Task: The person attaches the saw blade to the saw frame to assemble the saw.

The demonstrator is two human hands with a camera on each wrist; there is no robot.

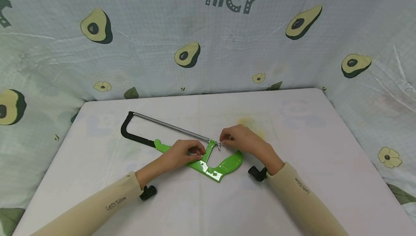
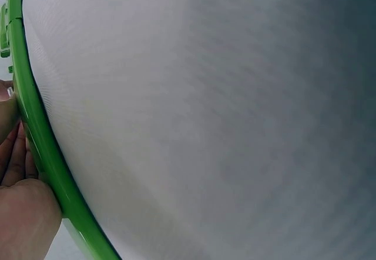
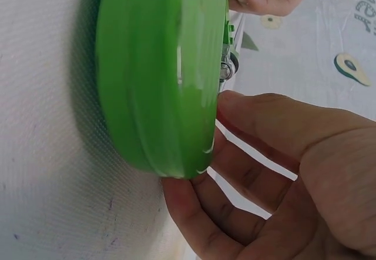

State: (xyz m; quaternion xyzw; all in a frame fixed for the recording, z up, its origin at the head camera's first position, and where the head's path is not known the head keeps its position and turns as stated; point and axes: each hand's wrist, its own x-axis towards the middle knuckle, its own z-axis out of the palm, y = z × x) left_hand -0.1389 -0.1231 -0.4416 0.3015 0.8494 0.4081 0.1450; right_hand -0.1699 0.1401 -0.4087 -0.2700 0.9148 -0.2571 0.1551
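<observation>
A green-handled hacksaw (image 1: 208, 160) lies flat at the bench (image 1: 325, 149) centre. The left hand (image 1: 182, 153), at 9 o'clock of the handle, has its fingers curled onto the frame upright. The right hand (image 1: 242, 140), at 1 o'clock, pinches the small metal wing nut (image 1: 219, 145). Likely risk: the frame slides on the smooth cloth if the left grip slackens, or the nut slips from the fingertips.
</observation>
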